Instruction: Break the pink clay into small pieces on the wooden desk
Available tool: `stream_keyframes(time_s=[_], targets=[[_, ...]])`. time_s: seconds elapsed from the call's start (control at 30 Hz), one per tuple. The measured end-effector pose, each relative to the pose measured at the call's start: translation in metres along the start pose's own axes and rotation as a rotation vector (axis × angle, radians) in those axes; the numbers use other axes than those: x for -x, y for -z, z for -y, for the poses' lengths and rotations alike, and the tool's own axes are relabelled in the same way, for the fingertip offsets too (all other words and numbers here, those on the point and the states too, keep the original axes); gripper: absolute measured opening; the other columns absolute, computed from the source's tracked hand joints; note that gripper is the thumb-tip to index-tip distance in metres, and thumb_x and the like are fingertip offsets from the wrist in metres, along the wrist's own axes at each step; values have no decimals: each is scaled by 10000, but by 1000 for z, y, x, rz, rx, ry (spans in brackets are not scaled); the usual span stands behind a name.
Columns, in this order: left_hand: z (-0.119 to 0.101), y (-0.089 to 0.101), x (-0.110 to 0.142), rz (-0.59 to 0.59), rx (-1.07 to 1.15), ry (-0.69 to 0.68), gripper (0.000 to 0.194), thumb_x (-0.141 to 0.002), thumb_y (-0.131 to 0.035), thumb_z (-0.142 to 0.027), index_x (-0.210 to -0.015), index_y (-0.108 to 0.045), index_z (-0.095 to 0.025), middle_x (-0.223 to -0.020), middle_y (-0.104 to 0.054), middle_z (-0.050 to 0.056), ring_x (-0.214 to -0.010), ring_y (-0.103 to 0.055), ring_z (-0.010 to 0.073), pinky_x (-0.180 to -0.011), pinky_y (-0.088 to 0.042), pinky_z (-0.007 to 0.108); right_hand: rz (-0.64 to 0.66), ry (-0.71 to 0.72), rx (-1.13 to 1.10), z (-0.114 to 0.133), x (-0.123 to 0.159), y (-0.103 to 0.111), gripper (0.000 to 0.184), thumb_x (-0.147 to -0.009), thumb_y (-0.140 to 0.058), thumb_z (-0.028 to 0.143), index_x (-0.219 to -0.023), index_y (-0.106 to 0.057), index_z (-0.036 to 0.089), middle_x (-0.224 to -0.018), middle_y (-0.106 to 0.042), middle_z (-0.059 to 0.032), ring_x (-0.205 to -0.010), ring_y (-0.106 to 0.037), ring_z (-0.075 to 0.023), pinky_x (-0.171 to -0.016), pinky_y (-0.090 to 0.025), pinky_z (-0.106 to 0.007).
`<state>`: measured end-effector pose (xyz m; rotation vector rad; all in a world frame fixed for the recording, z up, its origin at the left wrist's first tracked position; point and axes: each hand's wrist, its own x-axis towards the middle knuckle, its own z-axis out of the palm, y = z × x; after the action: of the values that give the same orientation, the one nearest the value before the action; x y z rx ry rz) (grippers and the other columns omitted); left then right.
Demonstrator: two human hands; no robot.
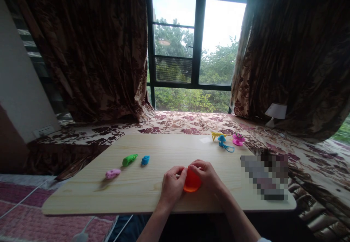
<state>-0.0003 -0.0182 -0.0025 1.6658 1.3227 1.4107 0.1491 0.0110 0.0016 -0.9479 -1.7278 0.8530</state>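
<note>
A smooth, rounded orange piece point(192, 182) rests near the front edge of the light wooden table point(131, 194); its exact kind is hard to make out. My left hand point(172, 184) has its fingers bent and pressed against the upper left of this piece. On the other side, my right hand point(207, 175) pinches along its top, the fingertips of both hands nearly meeting. The fingers cover part of its upper edge. To the left lie a green lump point(129, 160), a small blue lump point(145, 160) and a pink lump point(113, 174), all apart from the hands.
Toward the back right stand a blue mushroom-shaped figure point(221, 140), a yellow branching piece point(216, 135) and a pink mushroom-like figure point(238, 139). A pixelated area point(265, 180) covers something at right. A small lamp point(276, 112) sits on the window ledge beyond.
</note>
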Motion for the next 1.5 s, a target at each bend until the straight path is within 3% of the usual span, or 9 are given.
stream_keyframes(time_s=[0.23,0.4,0.63,0.8,1.33,1.5], targets=[[5,-2,-2,-8,-9,10,229,-765,-497,-355,-847,-628,-185,-763,-654,22,-686,-600,149,-613,-481,238,14,-25,19,-3,-4,3,223,-785,-544,328,-774,-679,150,-823,-649,-44,-712,-594,-153,-588,-462,-221],[7,-2,-2,-55,-30,9,234,-768,-492,-359,-858,-608,-177,-810,-636,34,-722,-591,151,-621,-479,240,-5,-28,61,0,2,7,217,-772,-556,292,-915,-661,167,-840,-665,-42,-749,-603,-169,-647,-475,-250],[6,-2,-1,-50,-48,-9,269,-758,-508,-350,-940,-628,-190,-914,-641,50,-841,-594,165,-751,-471,267,-39,12,104,-2,6,3,190,-763,-501,170,-826,-679,190,-805,-652,-18,-730,-591,-149,-621,-456,-231],[7,-2,-1,-32,-51,-21,221,-753,-512,-315,-888,-645,-199,-869,-642,40,-809,-593,159,-753,-471,272,-51,43,122,-2,4,1,198,-760,-497,154,-828,-678,192,-798,-644,-16,-718,-588,-139,-611,-450,-220],[4,0,-1,-32,-33,-32,221,-769,-484,-303,-862,-653,-195,-850,-640,47,-800,-595,163,-732,-472,269,-46,81,221,9,2,-2,144,-778,-545,211,-833,-678,217,-799,-611,-10,-715,-565,-129,-645,-433,-224],[3,0,0,-36,-26,-22,231,-758,-493,-305,-877,-650,-183,-883,-650,57,-821,-598,172,-730,-479,273,-27,76,207,12,-2,-5,134,-772,-555,230,-733,-679,199,-774,-619,-13,-719,-570,-130,-662,-439,-225]])
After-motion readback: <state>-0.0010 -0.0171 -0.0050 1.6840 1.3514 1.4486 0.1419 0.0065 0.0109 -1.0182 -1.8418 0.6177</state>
